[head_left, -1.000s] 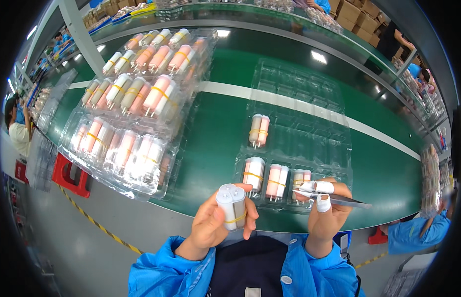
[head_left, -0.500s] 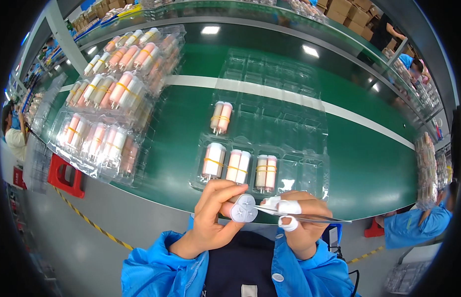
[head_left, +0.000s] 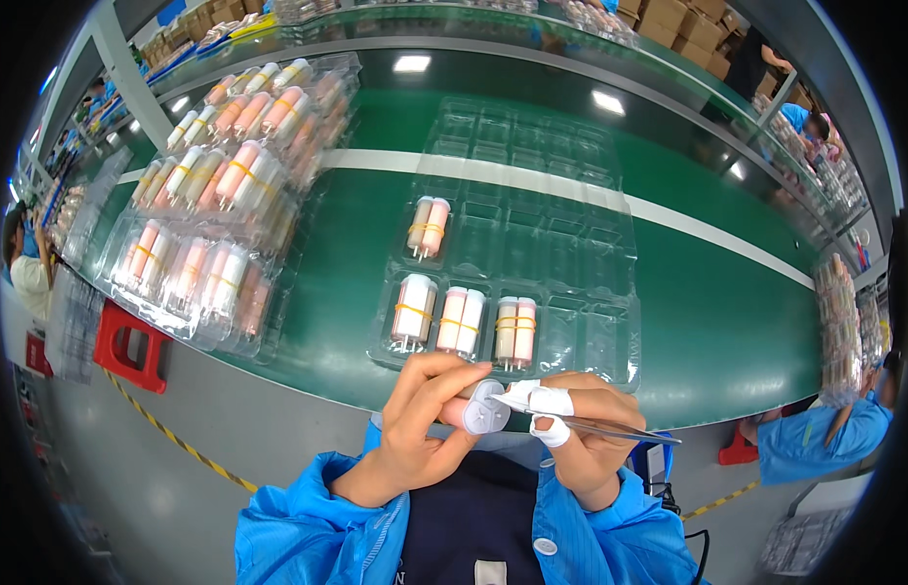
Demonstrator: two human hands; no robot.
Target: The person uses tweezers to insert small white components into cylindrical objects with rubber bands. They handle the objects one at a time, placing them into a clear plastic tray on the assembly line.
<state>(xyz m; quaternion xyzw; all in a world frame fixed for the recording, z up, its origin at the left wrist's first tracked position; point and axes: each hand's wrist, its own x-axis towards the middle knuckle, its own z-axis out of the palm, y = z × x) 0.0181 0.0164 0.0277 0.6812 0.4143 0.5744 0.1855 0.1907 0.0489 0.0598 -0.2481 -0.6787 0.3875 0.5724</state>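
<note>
My left hand [head_left: 420, 424] is closed around a bundle of tubes [head_left: 486, 409], its pale grey three-lobed end cap facing up towards me. In my right hand [head_left: 591, 419], white wraps cover the thumb and a finger or two, and metal tweezers [head_left: 630, 431] are pinched between them. The tweezer tips reach the upper part of the cap; whether they grip anything there is too small to tell. Just beyond my hands lies a clear plastic tray [head_left: 610, 336]. In its left part sit several banded tube bundles, pink, white and beige, one [head_left: 515, 330] being nearest to my hands.
Stacked clear trays [head_left: 196, 327] full of similar bundles stand on the left of the green bench [head_left: 737, 331]. A red stool [head_left: 132, 346] is on the floor at left. To the right, a co-worker in a blue sleeve [head_left: 825, 444] sits beside more stacked trays [head_left: 839, 336].
My right hand has shifted slightly left with the tweezers, whose tips now sit higher on the cap. The bundle has turned a little in my left hand. The whole view has shifted slightly.
</note>
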